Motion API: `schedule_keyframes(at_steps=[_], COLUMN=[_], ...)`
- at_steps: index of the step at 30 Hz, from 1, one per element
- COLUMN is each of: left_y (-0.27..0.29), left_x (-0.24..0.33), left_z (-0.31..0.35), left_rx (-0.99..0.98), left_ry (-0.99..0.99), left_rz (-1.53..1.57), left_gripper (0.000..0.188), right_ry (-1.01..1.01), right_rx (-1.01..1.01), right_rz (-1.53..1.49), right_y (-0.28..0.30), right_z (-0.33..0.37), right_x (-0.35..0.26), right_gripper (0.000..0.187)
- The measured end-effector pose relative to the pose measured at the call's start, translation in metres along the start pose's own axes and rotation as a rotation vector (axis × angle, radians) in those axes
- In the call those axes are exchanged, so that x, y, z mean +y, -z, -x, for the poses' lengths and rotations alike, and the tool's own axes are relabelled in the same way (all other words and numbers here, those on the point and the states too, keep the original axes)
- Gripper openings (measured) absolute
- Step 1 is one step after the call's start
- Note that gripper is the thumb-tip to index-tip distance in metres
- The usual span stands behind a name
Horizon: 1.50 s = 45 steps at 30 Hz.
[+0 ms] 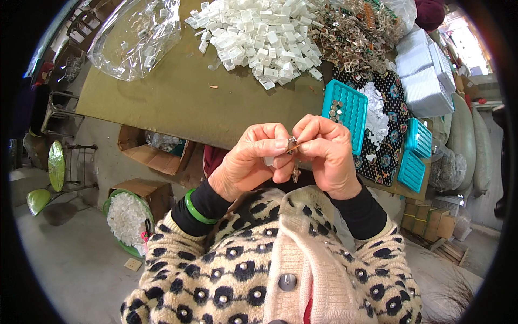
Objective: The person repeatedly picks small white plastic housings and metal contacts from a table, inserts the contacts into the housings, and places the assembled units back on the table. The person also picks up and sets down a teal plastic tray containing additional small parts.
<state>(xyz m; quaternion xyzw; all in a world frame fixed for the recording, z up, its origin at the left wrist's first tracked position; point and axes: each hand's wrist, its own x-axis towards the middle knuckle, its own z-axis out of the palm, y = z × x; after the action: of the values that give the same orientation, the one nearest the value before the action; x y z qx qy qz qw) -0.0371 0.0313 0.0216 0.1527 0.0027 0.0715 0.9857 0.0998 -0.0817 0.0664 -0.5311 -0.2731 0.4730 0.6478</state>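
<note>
In front of my chest both hands come together around a small shiny metallic piece (292,143), too small to name. My left hand (252,156) is closed, pinching this piece between thumb and forefinger. Thumb and forefinger of my right hand (328,154) press together at the same spot, on a thin orange-brown strand or strip beside the piece. Below the fingers dangles a small brownish trinket-like bit (296,173); what it hangs from is hidden. Just beyond my right hand lies a teal tray (353,120) of round hollows, several holding small round metallic pieces.
White translucent small boxes (264,40) pile up on the green table (156,105). A tangled heap of clear and brown strands (350,32) lies to their right. White box stacks (423,75), more teal trays (414,154) and a plastic bag (135,43) surround the work area.
</note>
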Motion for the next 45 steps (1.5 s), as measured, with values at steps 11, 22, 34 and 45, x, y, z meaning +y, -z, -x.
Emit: schedule_keyframes(at_steps=[11, 22, 34, 45], left_y=[-0.006, 0.000, 0.008, -0.009], left_x=[0.016, 0.055, 0.073, 0.027], left_z=[0.004, -0.082, -0.080, -0.029], left_rx=[0.180, 0.491, 0.695, 0.411], left_ry=[0.004, -0.786, -0.609, -0.338], left_rz=[-0.115, -2.103, -1.782, -0.656], left_gripper=[0.011, 0.028, 0.022, 0.022], right_ry=[0.610, 0.105, 0.151, 0.117], right_rx=[-0.022, 0.052, 0.141, 0.141], right_rz=[0.688, 0.217, 0.145, -0.212], right_y=[-0.008, 0.003, 0.008, -0.001], right_z=[-0.003, 0.005, -0.007, -0.028], right_x=[0.007, 0.008, 0.006, -0.008], right_gripper=[0.014, 0.009, 0.010, 0.013])
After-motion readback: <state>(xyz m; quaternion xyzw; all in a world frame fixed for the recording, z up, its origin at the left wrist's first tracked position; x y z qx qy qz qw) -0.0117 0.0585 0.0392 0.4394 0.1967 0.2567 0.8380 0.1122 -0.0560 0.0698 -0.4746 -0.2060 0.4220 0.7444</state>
